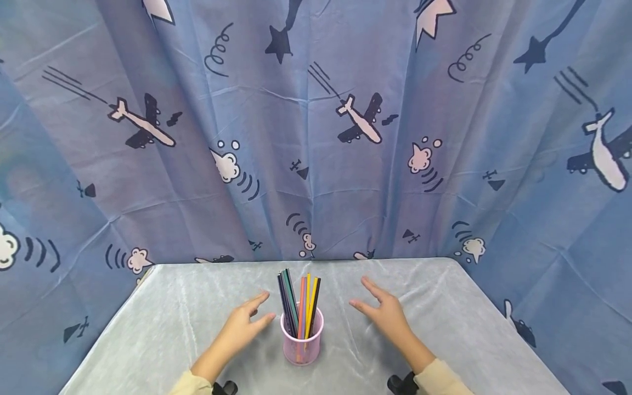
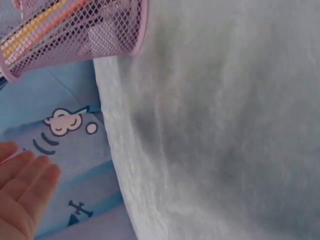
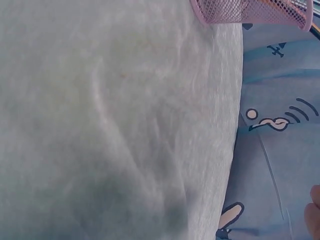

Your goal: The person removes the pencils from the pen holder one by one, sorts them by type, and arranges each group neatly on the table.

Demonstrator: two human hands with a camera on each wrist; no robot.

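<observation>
A pink mesh pencil cup (image 1: 302,351) stands upright on the table, holding several colored pencils (image 1: 307,307) in dark, teal, orange and yellow tones. Just left of the cup, my left hand (image 1: 242,325) hovers with its fingers extended and holds nothing; a small gap separates it from the cup. Farther off on the right side is my right hand (image 1: 387,314), fingers spread and nothing in them. In the left wrist view the mesh cup (image 2: 100,35) shows at the top, above the fingers. Only fingertips (image 3: 314,212) of the right hand appear in the right wrist view.
A pale grey cloth covers the table (image 1: 197,296). Behind it hangs a blue-purple curtain (image 1: 276,219) printed with airplanes, stars and clouds. Black wrist straps (image 1: 402,384) sit by the cream sleeves (image 1: 441,378).
</observation>
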